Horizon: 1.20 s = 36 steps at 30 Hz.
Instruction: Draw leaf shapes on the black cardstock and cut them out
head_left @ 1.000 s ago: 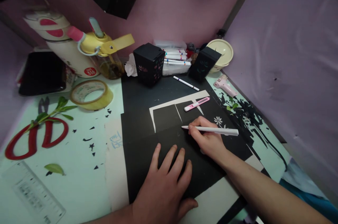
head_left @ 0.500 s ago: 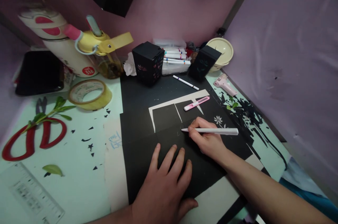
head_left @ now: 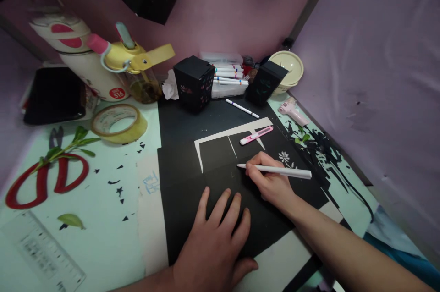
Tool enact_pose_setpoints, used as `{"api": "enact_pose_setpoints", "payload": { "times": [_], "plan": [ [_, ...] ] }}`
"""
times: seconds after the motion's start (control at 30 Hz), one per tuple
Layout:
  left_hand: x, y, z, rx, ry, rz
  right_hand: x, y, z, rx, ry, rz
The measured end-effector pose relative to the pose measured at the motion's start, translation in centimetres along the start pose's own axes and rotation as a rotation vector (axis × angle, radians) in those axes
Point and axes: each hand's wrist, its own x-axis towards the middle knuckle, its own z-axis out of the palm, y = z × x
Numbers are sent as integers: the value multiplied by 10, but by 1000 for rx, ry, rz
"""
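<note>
1. Around: pink cutter [head_left: 256, 135] lies just beyond the pen tip; tape roll [head_left: 118, 123] and red scissors [head_left: 44, 179] sit well left on the table [head_left: 103, 237].
2. Black paper [head_left: 192, 182] lies mid-table, under both hands.
3. Left hand [head_left: 216, 246]: flat, fingers spread, pressing the paper.
4. Right hand [head_left: 270, 182]: pinching white pen [head_left: 278, 171], tip touching the paper.

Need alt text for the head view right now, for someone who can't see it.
Right hand holds a white pen with its tip on black paper, while the left hand lies flat on the sheet. A pink knife lies just beyond the pen; red scissors, a tape roll and a ruler sit to the left.
</note>
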Motion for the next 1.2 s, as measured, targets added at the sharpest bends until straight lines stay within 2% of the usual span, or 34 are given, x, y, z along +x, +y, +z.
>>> {"api": "enact_pose_setpoints", "payload": {
  "times": [0.33,0.73,1.03,1.2],
  "plan": [
    [-1,-2,2,-16,-1,-4,0,0,0,-6,-44,-19],
    [-1,-1,1,-11,-9,2,0,-1,0,-44,9,-46],
    [-1,-1,1,-15,-7,-3,-2,1,-3,24,-92,-52],
    [-2,-1,1,-32,-3,-10,-3,2,-2,62,-41,-31]
  ]
}}
